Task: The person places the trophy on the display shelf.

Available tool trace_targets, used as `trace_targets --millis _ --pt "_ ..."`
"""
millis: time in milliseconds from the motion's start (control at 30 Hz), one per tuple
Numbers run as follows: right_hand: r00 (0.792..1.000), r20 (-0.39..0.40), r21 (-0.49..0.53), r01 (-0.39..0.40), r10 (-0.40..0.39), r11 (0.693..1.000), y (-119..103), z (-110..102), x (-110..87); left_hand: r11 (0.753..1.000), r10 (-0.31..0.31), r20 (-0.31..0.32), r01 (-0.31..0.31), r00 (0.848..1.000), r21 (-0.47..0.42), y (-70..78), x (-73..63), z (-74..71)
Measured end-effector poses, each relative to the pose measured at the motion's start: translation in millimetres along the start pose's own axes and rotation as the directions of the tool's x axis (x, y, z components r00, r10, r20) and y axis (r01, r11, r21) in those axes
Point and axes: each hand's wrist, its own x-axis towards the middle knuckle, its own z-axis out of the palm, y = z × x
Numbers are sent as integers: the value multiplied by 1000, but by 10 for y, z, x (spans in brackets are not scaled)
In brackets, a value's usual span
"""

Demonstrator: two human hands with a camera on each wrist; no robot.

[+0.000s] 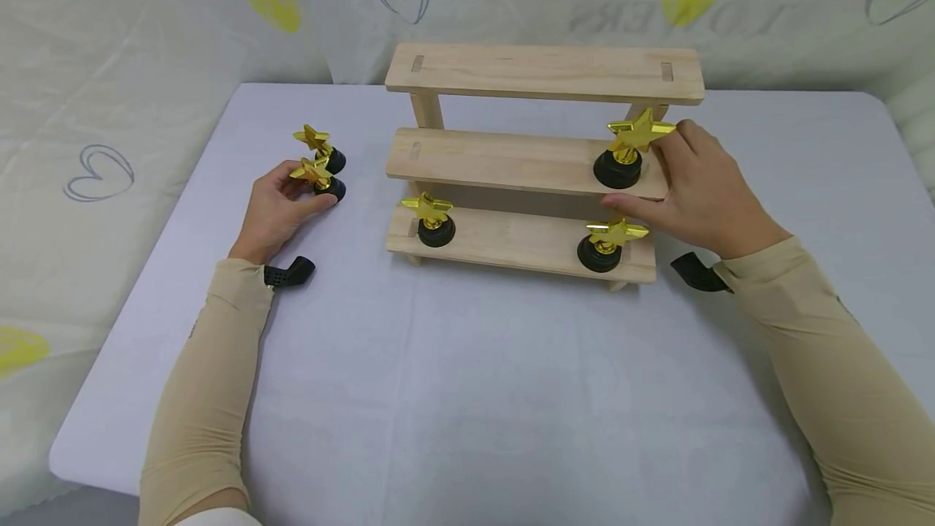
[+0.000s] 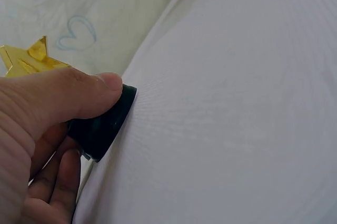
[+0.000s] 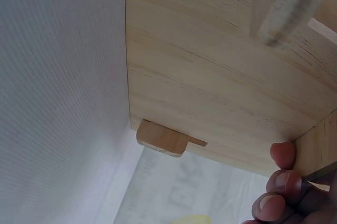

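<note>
My left hand (image 1: 269, 213) grips a small gold star trophy (image 1: 314, 172) at the table's left. In the left wrist view the thumb lies across its black base (image 2: 100, 129), low over the white cloth. A second star trophy (image 1: 313, 139) stands right behind it. My right hand (image 1: 704, 193) holds the right end of the middle tier of a three-tier wooden shelf (image 1: 511, 159), thumb at the front edge. In the right wrist view fingertips (image 3: 272, 208) curl round the board. A star trophy (image 1: 618, 170) stands beside them on that tier.
On the lowest tier stand two more star trophies, one at the left (image 1: 436, 230) and one at the right (image 1: 601, 254). The top tier (image 1: 548, 73) overhangs at the back. White cloth covers the table (image 1: 467, 396), and a heart-printed curtain (image 1: 183, 23) hangs behind it.
</note>
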Motion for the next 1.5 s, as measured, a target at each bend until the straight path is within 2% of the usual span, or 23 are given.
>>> trace_targets --millis 133,333,633,833,1500 --pt "1000 -1 -2 -2 2 1000 5 -19 -1 1000 14 -14 -14 1000 22 13 0 11" --pt "1000 -5 6 -9 9 1000 16 -30 -8 999 41 -55 -42 998 -13 22 3 34" --pt "1000 -1 32 -10 10 999 -4 -9 -6 997 51 -101 -56 994 -47 49 -21 22" --pt "1000 -2 29 8 -8 1000 4 -5 -7 994 78 -105 -85 991 -67 127 -21 17" --pt "1000 -11 22 19 -18 1000 9 -28 -29 996 88 -110 -90 990 -11 320 -82 -41"
